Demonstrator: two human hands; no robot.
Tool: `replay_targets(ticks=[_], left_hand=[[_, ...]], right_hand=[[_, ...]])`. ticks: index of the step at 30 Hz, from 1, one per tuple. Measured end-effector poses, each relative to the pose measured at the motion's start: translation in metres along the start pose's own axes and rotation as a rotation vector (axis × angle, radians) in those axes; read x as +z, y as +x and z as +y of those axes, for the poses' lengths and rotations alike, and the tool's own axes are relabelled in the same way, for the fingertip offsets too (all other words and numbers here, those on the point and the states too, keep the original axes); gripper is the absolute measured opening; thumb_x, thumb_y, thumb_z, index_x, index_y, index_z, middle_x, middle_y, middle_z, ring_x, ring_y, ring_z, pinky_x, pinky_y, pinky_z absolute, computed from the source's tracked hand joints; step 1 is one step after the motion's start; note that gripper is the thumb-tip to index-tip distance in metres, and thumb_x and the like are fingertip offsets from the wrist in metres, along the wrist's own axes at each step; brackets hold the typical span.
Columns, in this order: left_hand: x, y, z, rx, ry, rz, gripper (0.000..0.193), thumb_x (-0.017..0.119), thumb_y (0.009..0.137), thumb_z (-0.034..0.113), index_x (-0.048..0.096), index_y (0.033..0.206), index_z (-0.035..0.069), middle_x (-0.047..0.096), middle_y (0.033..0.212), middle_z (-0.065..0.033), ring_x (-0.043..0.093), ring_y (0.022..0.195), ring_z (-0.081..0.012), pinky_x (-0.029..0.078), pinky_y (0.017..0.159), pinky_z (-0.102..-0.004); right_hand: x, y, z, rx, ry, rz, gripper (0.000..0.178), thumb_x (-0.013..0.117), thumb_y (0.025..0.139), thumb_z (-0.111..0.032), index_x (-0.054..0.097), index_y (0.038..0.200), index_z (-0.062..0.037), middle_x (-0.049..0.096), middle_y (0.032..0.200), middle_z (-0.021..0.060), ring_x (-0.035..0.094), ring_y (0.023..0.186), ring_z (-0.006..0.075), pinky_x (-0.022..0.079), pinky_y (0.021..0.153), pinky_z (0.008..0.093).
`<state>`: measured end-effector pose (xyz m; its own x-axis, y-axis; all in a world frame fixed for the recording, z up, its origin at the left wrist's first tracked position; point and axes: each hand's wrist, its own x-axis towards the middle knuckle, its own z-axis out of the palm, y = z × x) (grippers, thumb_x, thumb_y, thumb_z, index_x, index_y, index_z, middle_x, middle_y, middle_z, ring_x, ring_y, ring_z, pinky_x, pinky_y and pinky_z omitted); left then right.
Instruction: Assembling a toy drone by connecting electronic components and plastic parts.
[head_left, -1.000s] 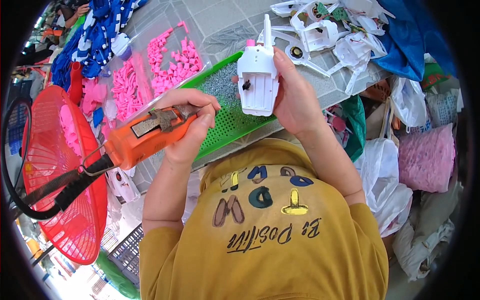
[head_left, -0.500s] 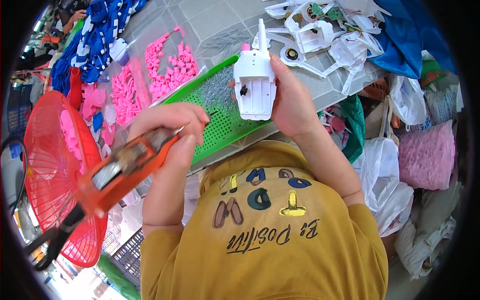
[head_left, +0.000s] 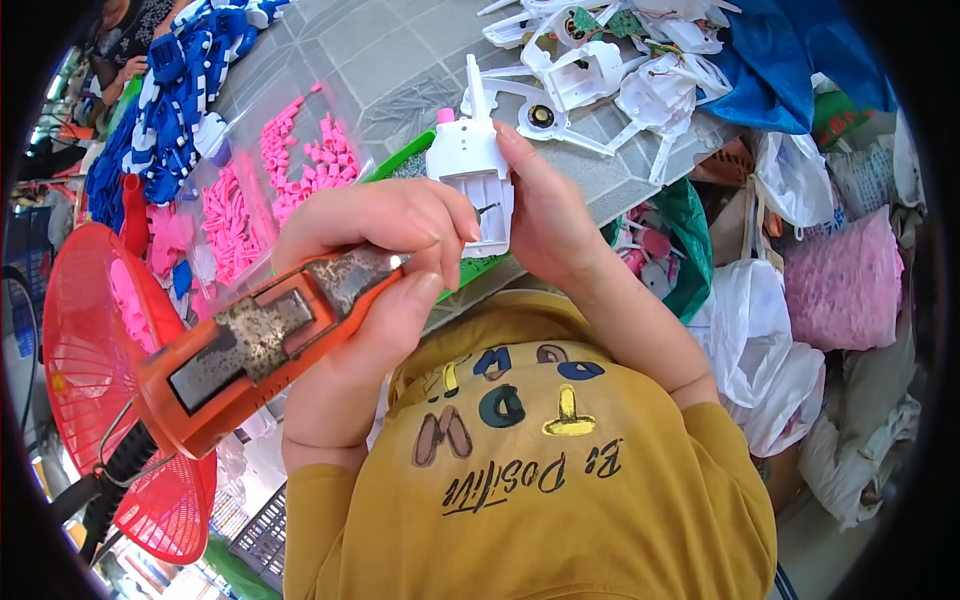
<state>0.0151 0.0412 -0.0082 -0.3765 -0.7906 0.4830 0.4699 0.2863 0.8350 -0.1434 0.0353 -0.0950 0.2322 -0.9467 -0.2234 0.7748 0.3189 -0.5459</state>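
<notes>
My left hand (head_left: 380, 230) is closed around the front of an orange corded electric screwdriver (head_left: 240, 345) with scuffed metal plates. Its thin dark bit reaches into the ribbed compartment of a white plastic housing (head_left: 468, 150). I cannot tell whether the bit touches a screw there. My right hand (head_left: 550, 205) grips the housing along its right side, thumb near the top edge; the other fingers are hidden behind it. A stalk and a pink knob (head_left: 446, 115) stick out from the top of the housing. Beneath both hands lies a green perforated tray (head_left: 415, 150), largely covered.
Pink small parts (head_left: 325, 160) fill a clear tray at the left, near blue-and-white parts (head_left: 165, 110). A red basket (head_left: 75, 340) stands far left. Several white housings with wiring (head_left: 660, 95) lie at the back right. Plastic bags (head_left: 755, 330) sit at the right.
My left hand has brought the screwdriver right and up to the housing, its bit now inside the compartment. The housing in my right hand appears slightly lower and further left.
</notes>
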Motion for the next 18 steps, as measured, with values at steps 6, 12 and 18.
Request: replay_targets(ticks=[6,12,18], left_hand=[[0.000,-0.002,-0.002,-0.005,0.009,0.014,0.025,0.065,0.083,-0.002,0.057,0.104,0.007,0.058,0.074,-0.0047,0.058,0.072,-0.0196,0.051,0.084,-0.0429],[0.005,-0.008,-0.009,0.031,0.086,0.084,0.024,0.065,0.082,0.010,0.056,0.105,0.008,0.053,0.067,-0.0021,0.053,0.061,-0.0169,0.044,0.070,-0.0367],[-0.001,-0.008,0.001,-0.031,0.001,0.033,0.027,0.062,0.080,-0.005,0.057,0.104,0.006,0.058,0.074,-0.0061,0.057,0.069,-0.0186,0.051,0.085,-0.0436]], right_hand=[[0.007,0.000,-0.002,-0.008,0.013,0.027,0.039,0.042,0.105,-0.033,0.049,0.134,-0.0077,0.064,0.110,0.0052,0.064,0.097,0.0160,0.052,0.085,0.0328],[0.008,-0.001,-0.001,-0.001,0.015,0.024,0.040,0.039,0.106,-0.033,0.049,0.134,-0.0066,0.064,0.113,0.0070,0.064,0.099,0.0181,0.052,0.087,0.0345],[0.011,-0.001,-0.002,-0.008,0.019,0.052,0.039,0.037,0.107,-0.031,0.048,0.134,-0.0063,0.064,0.113,0.0083,0.064,0.101,0.0200,0.052,0.089,0.0361]])
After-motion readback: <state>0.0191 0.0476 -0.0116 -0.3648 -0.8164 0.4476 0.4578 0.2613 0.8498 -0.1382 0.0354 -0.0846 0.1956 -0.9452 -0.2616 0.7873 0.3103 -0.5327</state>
